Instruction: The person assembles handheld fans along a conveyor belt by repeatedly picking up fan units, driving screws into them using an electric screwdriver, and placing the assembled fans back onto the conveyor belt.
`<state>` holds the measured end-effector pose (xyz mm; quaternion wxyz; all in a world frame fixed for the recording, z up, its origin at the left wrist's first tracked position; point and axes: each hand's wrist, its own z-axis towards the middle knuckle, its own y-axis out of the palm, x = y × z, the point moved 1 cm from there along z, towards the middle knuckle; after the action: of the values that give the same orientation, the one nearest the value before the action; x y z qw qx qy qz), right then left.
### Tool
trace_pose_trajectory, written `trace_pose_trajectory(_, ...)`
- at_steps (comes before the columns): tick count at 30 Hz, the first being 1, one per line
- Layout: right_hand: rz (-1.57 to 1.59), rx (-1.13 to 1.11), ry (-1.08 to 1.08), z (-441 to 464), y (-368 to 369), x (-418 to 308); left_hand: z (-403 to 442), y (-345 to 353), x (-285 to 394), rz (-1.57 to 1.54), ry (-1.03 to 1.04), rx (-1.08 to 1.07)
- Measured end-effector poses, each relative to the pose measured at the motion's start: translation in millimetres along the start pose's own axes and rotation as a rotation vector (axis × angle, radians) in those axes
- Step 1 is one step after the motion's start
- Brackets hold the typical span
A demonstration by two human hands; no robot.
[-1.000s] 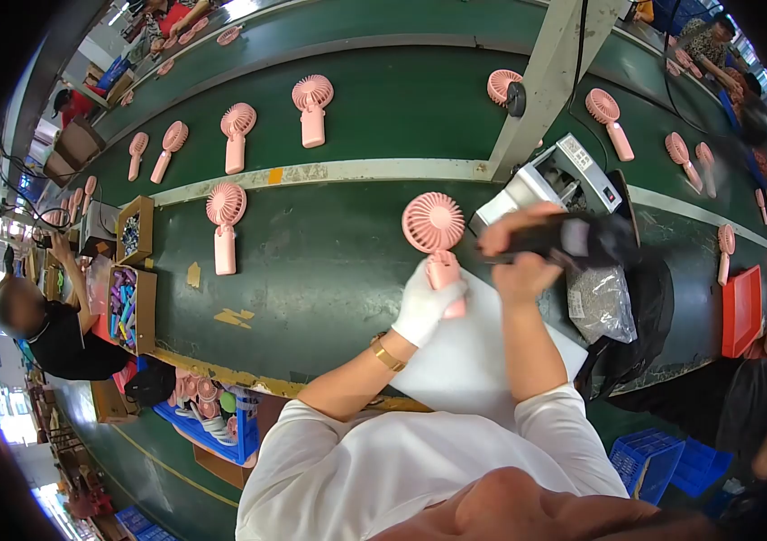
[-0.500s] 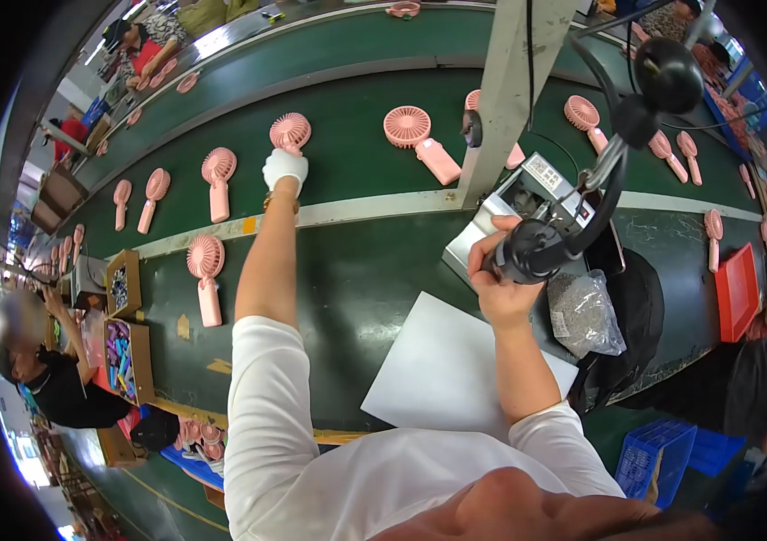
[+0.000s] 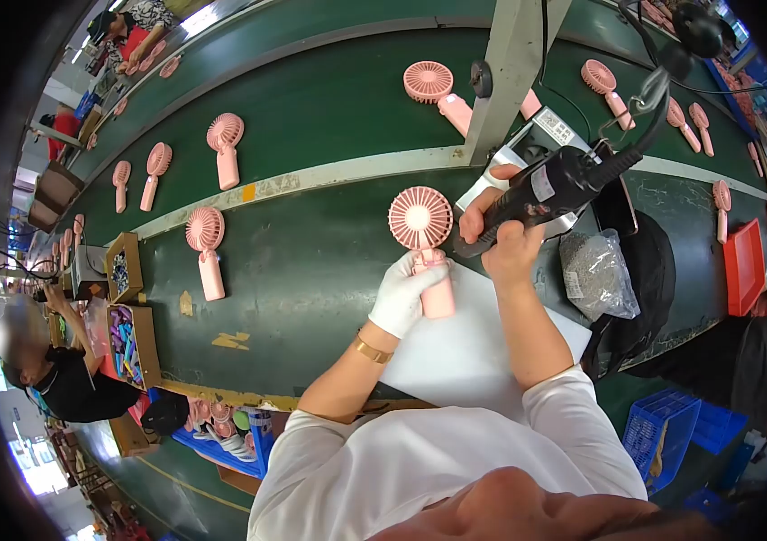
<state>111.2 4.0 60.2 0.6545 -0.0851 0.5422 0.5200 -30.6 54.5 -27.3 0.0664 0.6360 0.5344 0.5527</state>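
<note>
In a white glove, my left hand (image 3: 398, 298) is closed around the handle of a pink handheld fan (image 3: 420, 218), its round grille pointing away from me. The fan is above the near edge of a white sheet (image 3: 451, 356) on the bench. My bare right hand (image 3: 511, 248) grips a black electric screwdriver (image 3: 541, 191), whose tip end is just right of the fan. A cable runs from the tool's other end toward the upper right. Another pink fan (image 3: 206, 252) lies on the bench to the left.
Several pink fans, one (image 3: 225, 149) among them, lie on the green conveyor belt (image 3: 329, 117). A metal post (image 3: 514, 81) rises ahead. A clear bag (image 3: 598, 275) and red tray (image 3: 744, 270) are right; a cardboard box (image 3: 136, 347) is left. Other people work nearby.
My left hand has brought the fan from the belt back toward me over the bench. The screwdriver in my right hand has turned, its tip end now toward the fan.
</note>
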Motion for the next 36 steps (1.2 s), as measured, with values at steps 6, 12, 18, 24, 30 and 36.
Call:
trace_pose_trajectory(6, 0.043, -0.019, 0.008, -4, 4, 11, -1, 8, 5, -0.079, 0.005, -0.032)
trace_pose_trajectory(12, 0.055, -0.013, 0.007, -4, 5, 16, -2, 8, 5, -0.085, 0.012, -0.039)
trace_pose_trajectory(18, -0.057, -0.133, 0.042, -23, -4, 43, 2, -1, -1, -0.092, 0.031, 0.013)
trace_pose_trajectory(24, -0.333, -0.324, -0.059, -27, 6, 44, 15, -23, -16, -0.212, 0.02, -0.05)
trace_pose_trajectory(30, -0.24, -0.161, 0.004, -29, 3, 34, 3, -3, -2, -0.074, 0.034, 0.054)
trace_pose_trajectory(36, -0.363, 0.054, -0.273, -2, -8, -28, -5, 13, -2, 0.106, 0.031, 0.011)
